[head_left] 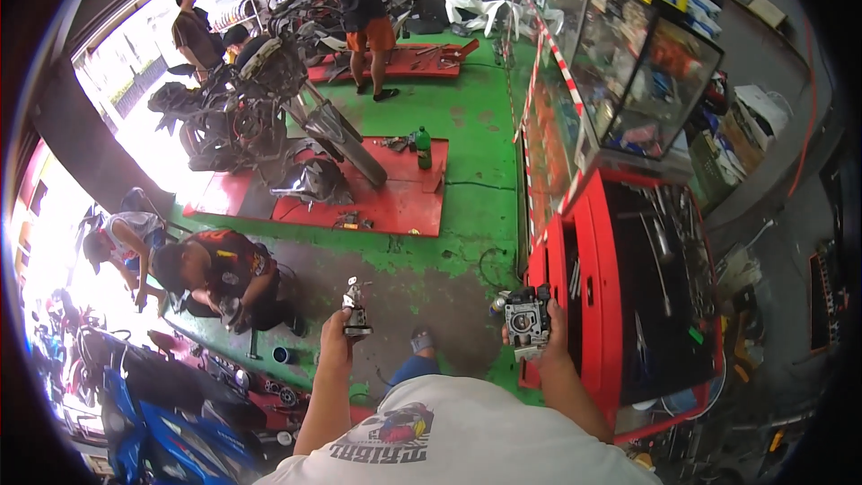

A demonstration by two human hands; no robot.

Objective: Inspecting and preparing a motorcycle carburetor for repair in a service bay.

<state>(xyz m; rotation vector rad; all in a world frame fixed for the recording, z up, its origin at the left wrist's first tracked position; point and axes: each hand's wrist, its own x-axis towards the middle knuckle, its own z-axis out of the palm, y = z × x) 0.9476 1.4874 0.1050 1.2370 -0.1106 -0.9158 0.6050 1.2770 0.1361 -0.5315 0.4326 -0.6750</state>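
My left hand (337, 339) is closed around a small silver metal engine part (356, 308), held upright with a flat rounded base at its bottom and a narrow bracket-like top. Its exact kind is too small to make out. In my right hand (557, 330) is a grey and black throttle body (526, 320), with its round bore facing up and the fingers gripping its right side. The two parts are held well apart, in front of my body above the floor.
A red tool cabinet (588, 242) stands close at my right, with tools on its dark top (642, 305). Ahead, a partly stripped motorcycle (238, 117) rests on a red lift platform (404, 207). A person (224, 269) crouches at left near a blue motorcycle (171, 431).
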